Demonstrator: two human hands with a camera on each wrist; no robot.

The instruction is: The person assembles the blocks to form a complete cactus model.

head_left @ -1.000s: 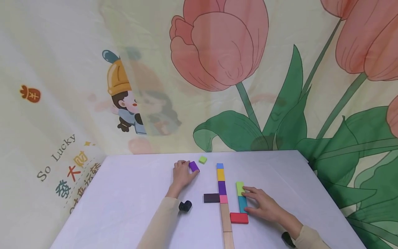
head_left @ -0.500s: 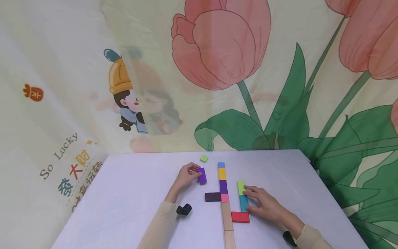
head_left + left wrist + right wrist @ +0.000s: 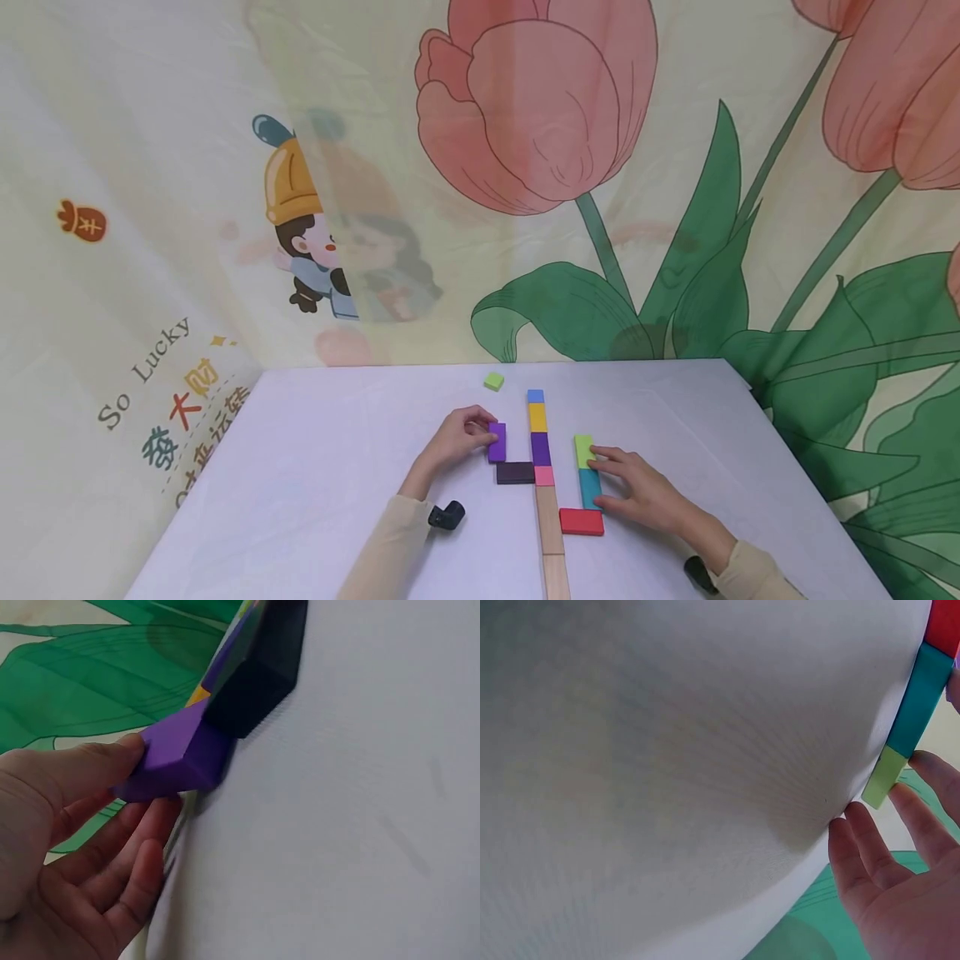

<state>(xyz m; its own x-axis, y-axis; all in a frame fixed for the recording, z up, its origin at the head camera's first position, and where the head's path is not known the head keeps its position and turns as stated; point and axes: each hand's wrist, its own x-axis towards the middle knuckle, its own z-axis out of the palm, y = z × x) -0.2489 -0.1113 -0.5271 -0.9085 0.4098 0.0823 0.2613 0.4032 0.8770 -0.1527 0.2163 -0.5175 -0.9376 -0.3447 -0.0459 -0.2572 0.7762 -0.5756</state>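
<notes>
My left hand (image 3: pixel 457 437) pinches a purple block (image 3: pixel 497 444) by its far left part, between thumb and fingers. Its near end meets the left end of the black block (image 3: pixel 515 473); in the left wrist view the purple block (image 3: pixel 174 754) butts against the black one (image 3: pixel 259 682). My right hand (image 3: pixel 643 490) rests on the table with loosely extended fingers, fingertips right at the lime green block (image 3: pixel 582 450) and thumb beside the teal block (image 3: pixel 589 487). Those two stand in line, their near end at the red block (image 3: pixel 581 522).
A column of blocks runs down the middle: blue (image 3: pixel 536 396), yellow (image 3: pixel 537 417), dark purple (image 3: pixel 541 448), pink (image 3: pixel 543 476), then plain wooden blocks (image 3: pixel 549 521). A small green block (image 3: pixel 493 381) lies near the far edge of the white table (image 3: pixel 315 450).
My left hand has brought the purple block toward me and rightward, turning it straight, to the black block's left end. The right hand has stayed in place.
</notes>
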